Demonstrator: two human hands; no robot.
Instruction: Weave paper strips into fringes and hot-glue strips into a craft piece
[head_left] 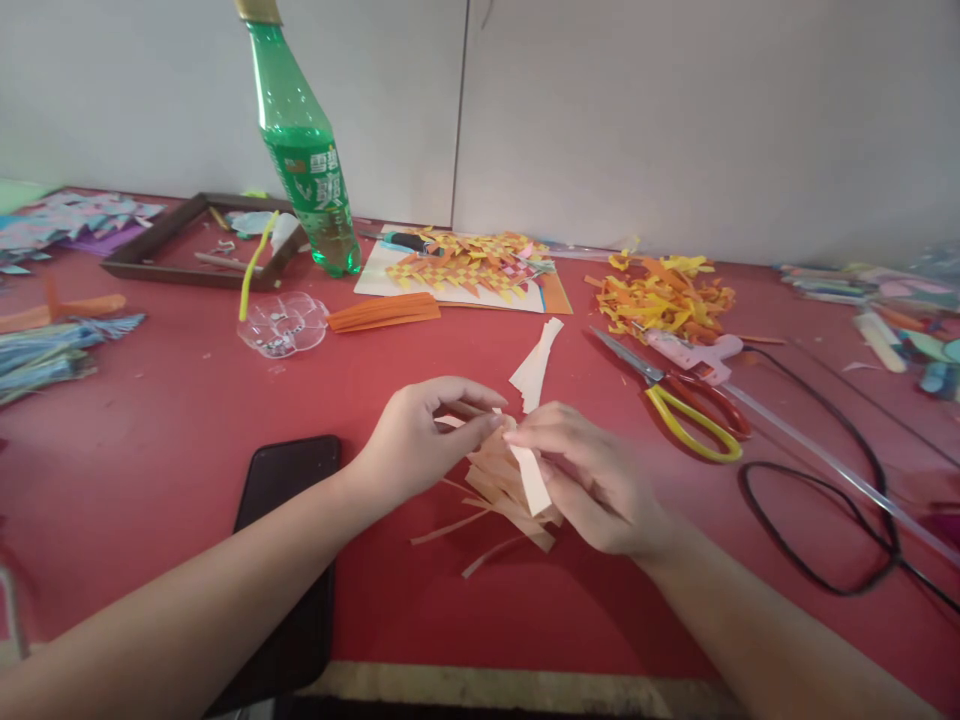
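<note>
Between both hands is a cream paper strip (531, 482), held above a loose pile of peach paper strips (499, 490) on the red table. My left hand (420, 430) pinches the strip's upper end between thumb and fingers. My right hand (585, 470) grips the same strip from the right, its fingers bent and close to the left fingertips. Just beyond the hands lies a fanned bundle of cream paper (537, 365). The strip's upper end is partly hidden by the fingers.
A black phone (289, 490) lies by my left forearm. On the right are scissors (675, 395), a pink glue gun (694, 355) and its looping black cord (817, 585). Farther back stand a green bottle (311, 180), a dark frame (157, 262) and an orange-yellow paper heap (664, 295).
</note>
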